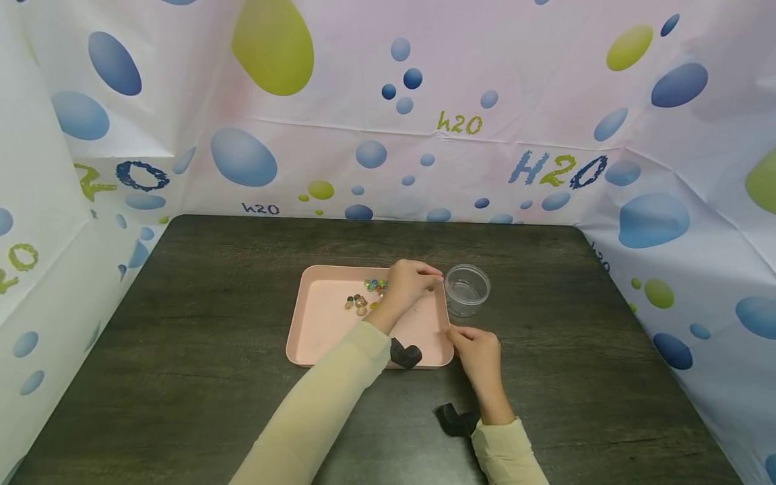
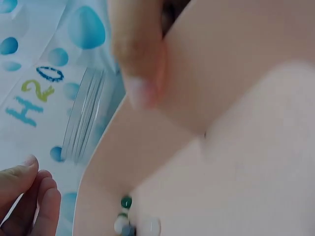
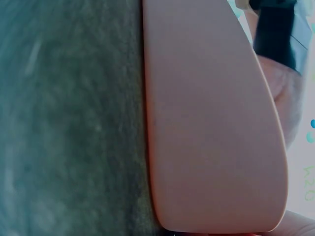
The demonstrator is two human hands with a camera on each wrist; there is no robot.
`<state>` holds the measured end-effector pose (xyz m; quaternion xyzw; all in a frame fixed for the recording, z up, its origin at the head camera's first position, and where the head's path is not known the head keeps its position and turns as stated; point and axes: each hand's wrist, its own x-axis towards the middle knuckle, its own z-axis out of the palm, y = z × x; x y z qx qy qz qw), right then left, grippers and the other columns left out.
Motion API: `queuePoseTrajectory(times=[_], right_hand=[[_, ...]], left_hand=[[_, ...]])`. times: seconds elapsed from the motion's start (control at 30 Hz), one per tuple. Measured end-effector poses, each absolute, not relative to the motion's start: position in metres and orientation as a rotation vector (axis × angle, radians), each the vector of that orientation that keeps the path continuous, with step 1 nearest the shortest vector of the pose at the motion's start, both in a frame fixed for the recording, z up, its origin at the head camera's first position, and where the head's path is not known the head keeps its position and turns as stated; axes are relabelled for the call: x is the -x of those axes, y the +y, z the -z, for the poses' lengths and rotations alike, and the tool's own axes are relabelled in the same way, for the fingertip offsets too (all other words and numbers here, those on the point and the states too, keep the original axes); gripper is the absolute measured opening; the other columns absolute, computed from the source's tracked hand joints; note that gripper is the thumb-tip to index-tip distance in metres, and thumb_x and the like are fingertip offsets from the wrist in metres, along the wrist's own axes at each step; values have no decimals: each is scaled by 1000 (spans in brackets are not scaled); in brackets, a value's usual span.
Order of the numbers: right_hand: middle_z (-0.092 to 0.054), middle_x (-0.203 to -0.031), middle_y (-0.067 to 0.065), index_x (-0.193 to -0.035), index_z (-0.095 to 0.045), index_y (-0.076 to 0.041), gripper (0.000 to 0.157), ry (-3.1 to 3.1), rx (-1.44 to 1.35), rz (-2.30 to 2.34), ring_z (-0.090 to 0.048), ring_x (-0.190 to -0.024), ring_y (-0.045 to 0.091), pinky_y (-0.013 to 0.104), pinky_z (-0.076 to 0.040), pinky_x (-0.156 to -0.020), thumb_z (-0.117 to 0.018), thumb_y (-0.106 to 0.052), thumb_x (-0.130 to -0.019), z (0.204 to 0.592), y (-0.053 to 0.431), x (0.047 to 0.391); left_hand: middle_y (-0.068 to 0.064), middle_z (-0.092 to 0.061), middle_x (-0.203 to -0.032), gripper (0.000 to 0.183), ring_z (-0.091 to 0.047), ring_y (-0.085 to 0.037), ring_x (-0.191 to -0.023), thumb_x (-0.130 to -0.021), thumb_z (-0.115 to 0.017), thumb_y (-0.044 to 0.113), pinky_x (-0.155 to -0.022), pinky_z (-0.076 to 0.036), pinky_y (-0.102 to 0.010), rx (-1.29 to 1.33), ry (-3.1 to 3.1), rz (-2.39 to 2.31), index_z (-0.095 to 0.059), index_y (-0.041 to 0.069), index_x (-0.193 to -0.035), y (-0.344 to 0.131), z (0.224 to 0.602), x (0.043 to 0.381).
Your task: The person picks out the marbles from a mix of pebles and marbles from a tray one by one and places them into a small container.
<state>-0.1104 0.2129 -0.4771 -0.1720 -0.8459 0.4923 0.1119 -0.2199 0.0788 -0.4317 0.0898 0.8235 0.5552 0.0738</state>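
Note:
A pink tray [image 1: 324, 330] on the dark table holds several small glass marbles [image 1: 374, 285] and brownish pebble-like pieces [image 1: 360, 302]. Over its back right part reaches my left hand [image 1: 409, 286], thumb and fingertips close together beside the jar; whether something small sits between them is hidden. In the left wrist view those left fingers [image 2: 47, 201] appear outside the tray wall. My right hand [image 1: 479, 353] pinches the tray's right rim near the front corner, its thumb [image 2: 140, 64] over the wall. A clear round jar [image 1: 467, 286] stands just right of the tray.
More marbles [image 2: 126, 202] lie in a corner of the tray. Each wrist wears a black mount [image 1: 457, 421]. A white sheet [image 1: 339, 101] printed with bubbles rises behind the table [image 1: 182, 337] and along both sides.

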Motion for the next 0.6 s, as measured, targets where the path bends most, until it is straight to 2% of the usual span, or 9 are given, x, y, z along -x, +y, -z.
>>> queuePoseTrajectory(times=[0.1, 0.2, 0.37, 0.47, 0.6], right_hand=[[-77, -83, 16, -91, -80, 3, 17, -2475, 510, -1450, -56, -60, 3, 16, -45, -54, -73, -11, -84, 477, 213, 110], [-77, -84, 17, -91, -79, 4, 17, -2473, 512, -1462, -57, -60, 1, 15, -46, -54, -72, -10, -84, 477, 213, 110], [-77, -85, 18, -92, -79, 5, 17, -2477, 516, -1464, -57, -60, 1, 15, -46, -54, -71, -9, -84, 479, 212, 111], [-76, -85, 19, -92, -79, 5, 17, -2483, 515, -1445, -56, -59, 2, 16, -45, -53, -71, -8, -84, 479, 212, 111], [-76, -87, 20, -94, -78, 5, 18, -2492, 518, -1460, -57, -59, 2, 16, -46, -53, -72, -10, -85, 479, 212, 110]], left_hand=[[-13, -76, -92, 17, -45, -10, -47, -90, -75, 26, -45, -35, -21, -223, 2428, -1680, -81, 13, -100, 69, 430, 222], [-14, -76, -92, 17, -49, -14, -47, -91, -74, 26, -44, -37, -20, -209, 2447, -1668, -81, 13, -99, 59, 431, 224], [-11, -77, -89, 16, -69, -31, -74, -90, -75, 24, -51, -43, -20, -184, 2516, -1648, -81, 12, -98, 42, 435, 229], [-8, -78, -94, 16, -71, -30, -85, -89, -76, 26, -57, -47, -23, -148, 2525, -1649, -81, 13, -98, 31, 437, 232], [-6, -77, -100, 14, -70, -25, -90, -89, -76, 24, -68, -53, -27, -75, 2486, -1689, -81, 14, -97, 17, 439, 232]])
